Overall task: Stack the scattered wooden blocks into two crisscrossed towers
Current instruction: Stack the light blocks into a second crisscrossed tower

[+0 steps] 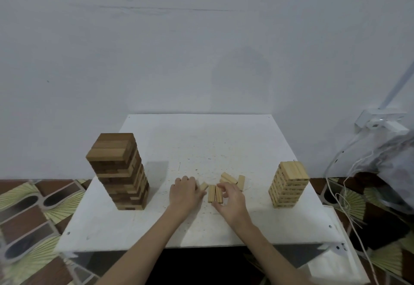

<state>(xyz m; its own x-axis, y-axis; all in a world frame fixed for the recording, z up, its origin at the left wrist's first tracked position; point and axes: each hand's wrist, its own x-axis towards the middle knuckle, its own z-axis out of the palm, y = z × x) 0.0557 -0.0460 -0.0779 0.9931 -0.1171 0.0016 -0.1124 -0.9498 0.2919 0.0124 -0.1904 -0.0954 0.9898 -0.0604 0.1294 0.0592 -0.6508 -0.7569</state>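
Two pale blocks (215, 193) are pinched by the right hand (230, 199) beside the curled left hand (184, 191), which grips another block (203, 186).

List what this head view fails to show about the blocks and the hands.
- Left hand: its curled fingers hide whether it grips the small pale wooden block beside it.
- Right hand: hides the near ends of the two pale blocks lying side by side.
- Tall dark wooden tower and short pale wooden tower: far sides unseen; layer counts too blurred.
- White table: near right corner covered by a sheet.
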